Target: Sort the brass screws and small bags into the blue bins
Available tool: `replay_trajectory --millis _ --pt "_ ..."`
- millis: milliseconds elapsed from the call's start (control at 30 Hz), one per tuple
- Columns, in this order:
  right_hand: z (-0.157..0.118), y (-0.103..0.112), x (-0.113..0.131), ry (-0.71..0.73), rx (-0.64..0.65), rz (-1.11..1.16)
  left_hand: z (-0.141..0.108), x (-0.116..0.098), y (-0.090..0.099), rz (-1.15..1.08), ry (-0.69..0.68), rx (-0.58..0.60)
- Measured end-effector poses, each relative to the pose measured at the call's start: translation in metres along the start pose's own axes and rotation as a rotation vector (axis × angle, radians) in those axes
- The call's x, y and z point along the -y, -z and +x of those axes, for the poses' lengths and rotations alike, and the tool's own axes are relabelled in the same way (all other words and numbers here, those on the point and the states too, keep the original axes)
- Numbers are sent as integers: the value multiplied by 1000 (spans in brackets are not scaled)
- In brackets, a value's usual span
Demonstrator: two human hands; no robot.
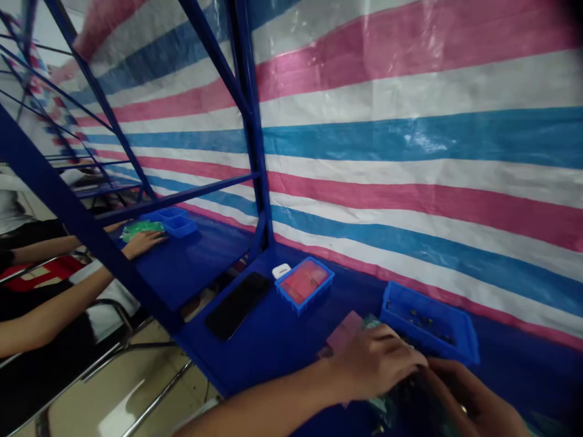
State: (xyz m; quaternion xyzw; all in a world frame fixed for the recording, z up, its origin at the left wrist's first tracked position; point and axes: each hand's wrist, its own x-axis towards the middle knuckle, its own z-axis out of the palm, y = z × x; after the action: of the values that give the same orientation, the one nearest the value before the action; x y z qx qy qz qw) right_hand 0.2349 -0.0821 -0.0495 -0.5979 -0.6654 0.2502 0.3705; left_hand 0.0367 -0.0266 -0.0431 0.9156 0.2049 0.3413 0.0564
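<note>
Grips of both hands are closed on a dark shiny plastic packet (405, 403) at the near edge of the blue table (282, 358): the left hand (376, 364) curls over it, the right hand (473, 397) holds its right side. From this packet, a blue plastic tray (428, 321) with small dark parts (423, 320) lies just forward, and a mauve pad (344, 331) lies just left.

I cannot identify the blurred dark object (405, 403) beside the right hand (473, 394), itself cut off at the near edge. Pieces (421, 320) in the blue tray (432, 308) are too small to tell.
</note>
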Motion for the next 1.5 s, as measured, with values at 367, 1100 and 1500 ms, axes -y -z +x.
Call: replay_trajectory --millis 367,1100,1500 --pt "-3 3 31 98 19 -131 1 0 7 81 -39 -79" --pt "13 41 6 328 -191 -504 7 9 25 108 185 36" --pt "2 38 15 217 10 -697 4 10 15 79 194 285"
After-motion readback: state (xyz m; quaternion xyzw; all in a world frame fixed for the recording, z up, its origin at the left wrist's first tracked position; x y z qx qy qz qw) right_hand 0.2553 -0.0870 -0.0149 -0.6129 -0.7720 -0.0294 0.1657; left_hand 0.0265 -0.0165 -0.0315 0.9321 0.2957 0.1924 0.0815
